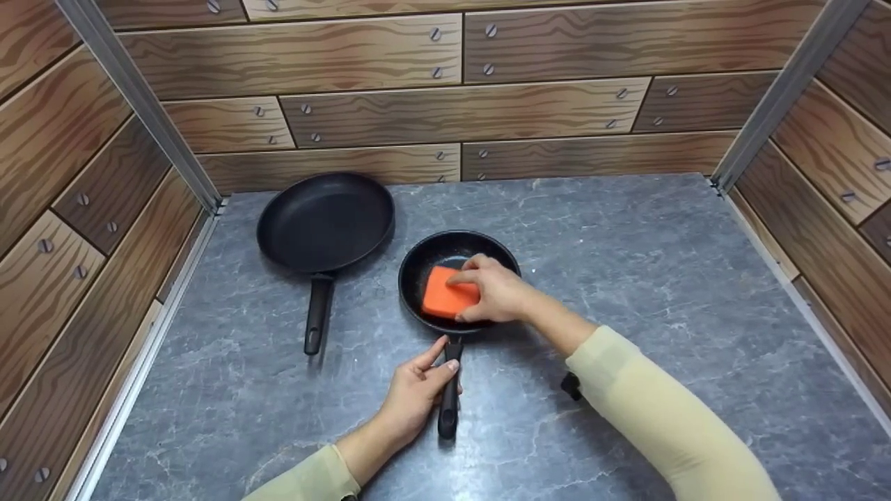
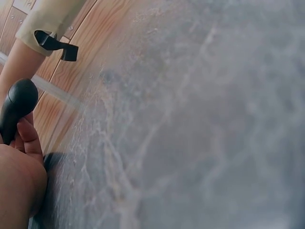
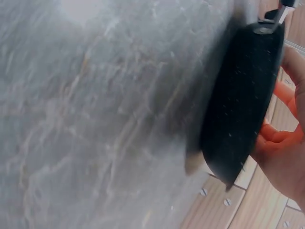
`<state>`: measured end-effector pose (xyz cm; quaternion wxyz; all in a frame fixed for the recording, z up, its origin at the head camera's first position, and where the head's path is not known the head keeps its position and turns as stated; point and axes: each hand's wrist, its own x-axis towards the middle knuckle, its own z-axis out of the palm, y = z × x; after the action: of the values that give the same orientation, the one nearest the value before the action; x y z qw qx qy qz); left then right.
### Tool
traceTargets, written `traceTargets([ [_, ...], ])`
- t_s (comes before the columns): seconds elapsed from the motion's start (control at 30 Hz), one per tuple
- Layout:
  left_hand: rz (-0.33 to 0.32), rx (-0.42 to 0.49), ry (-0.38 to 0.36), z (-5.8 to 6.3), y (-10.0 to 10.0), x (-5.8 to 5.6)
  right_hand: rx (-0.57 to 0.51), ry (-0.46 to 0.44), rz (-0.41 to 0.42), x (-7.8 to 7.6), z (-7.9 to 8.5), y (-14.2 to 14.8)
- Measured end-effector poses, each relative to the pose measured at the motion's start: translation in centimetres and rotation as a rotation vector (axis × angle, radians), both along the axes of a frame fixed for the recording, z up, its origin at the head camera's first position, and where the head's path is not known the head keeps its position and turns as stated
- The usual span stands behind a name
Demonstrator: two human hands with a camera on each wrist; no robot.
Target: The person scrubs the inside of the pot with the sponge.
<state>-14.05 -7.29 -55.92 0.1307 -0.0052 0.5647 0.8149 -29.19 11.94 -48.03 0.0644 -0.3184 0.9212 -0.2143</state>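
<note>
In the head view a small black frying pan (image 1: pixel 459 242) sits near the middle of the table. My left hand (image 1: pixel 411 396) grips its handle (image 1: pixel 449 410), thumb on top and fingers partly hidden beneath. My right hand (image 1: pixel 505 292) holds an orange sponge (image 1: pixel 445 296) against the inside of the pan, fingers spread over its right side. From the left wrist, the handle's rounded end (image 2: pixel 23 98) rises beside the curled fingers of the left hand (image 2: pixel 19 176). In the right wrist view the pan's dark outer side (image 3: pixel 240 105) hides the sponge, and the right hand (image 3: pixel 283 148) reaches over the rim.
A larger black frying pan (image 1: pixel 327 223) lies to the back left, its handle (image 1: pixel 318 316) pointing toward me. Wood-patterned walls (image 1: pixel 376 56) with metal corner posts enclose the grey marbled table (image 1: pixel 626 264) at the back and both sides.
</note>
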Motion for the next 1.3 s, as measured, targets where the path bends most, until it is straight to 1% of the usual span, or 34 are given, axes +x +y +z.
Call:
traceTargets([
  [0.27, 0.008, -0.006, -0.013, -0.1, 0.0, 0.0, -0.090, -0.015, -0.064, 0.5, 2.0, 3.3],
  [0.4, 0.014, -0.004, -0.014, 0.0, 0.0, 0.1, -0.116, 0.005, -0.095, 0.6, 2.8, 5.3],
  [0.57, 0.002, -0.006, 0.001, 0.1, 0.0, 0.1, -0.126, 0.039, -0.126, 0.9, 3.3, 8.1],
  [0.8, -0.007, -0.004, 0.005, 0.1, 0.0, 0.1, -0.126, 0.083, -0.155, 1.1, 3.2, 11.7],
  [0.93, -0.006, 0.001, 0.006, 0.1, 0.1, 0.1, -0.119, 0.086, -0.174, 1.3, 2.8, 13.5],
  [1.1, -0.005, -0.003, 0.001, 0.0, 0.1, 0.1, -0.086, 0.070, -0.182, 1.8, 2.3, 15.4],
  [1.3, -0.003, -0.001, 0.000, 0.1, 0.0, 0.1, -0.091, 0.095, -0.184, 2.0, 1.8, 17.1],
])
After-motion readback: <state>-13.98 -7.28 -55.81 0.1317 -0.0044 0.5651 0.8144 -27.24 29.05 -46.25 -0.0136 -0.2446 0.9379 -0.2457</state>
